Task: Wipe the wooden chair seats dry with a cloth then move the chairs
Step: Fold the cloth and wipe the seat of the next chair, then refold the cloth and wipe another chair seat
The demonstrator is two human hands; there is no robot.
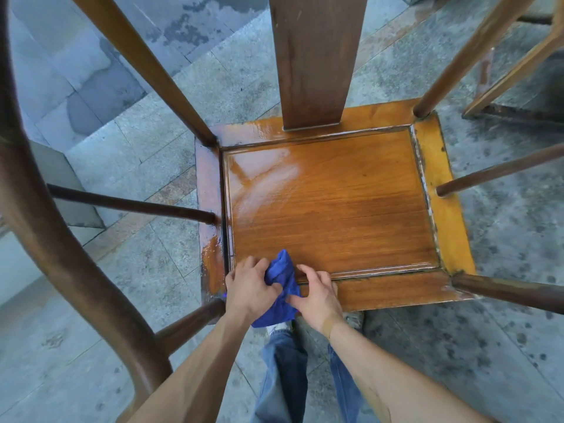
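A wooden armchair stands below me, its orange-brown seat [335, 203] glossy and wet along the far left and the left rail. A crumpled blue cloth [282, 285] lies on the seat's near left corner and hangs over the front edge. My left hand [248, 290] grips the cloth's left side with curled fingers. My right hand [317, 296] pinches the cloth's right side, fingertips resting on the front rail. The chair's back splat [317, 56] rises at the far side, and its curved armrest [61, 239] sweeps round on my left.
Wet grey stone paving [457, 346] surrounds the chair, with steps dropping away at the upper left. Part of a second wooden chair [518, 65] stands at the upper right. My jeans-clad legs [287, 377] are just in front of the seat.
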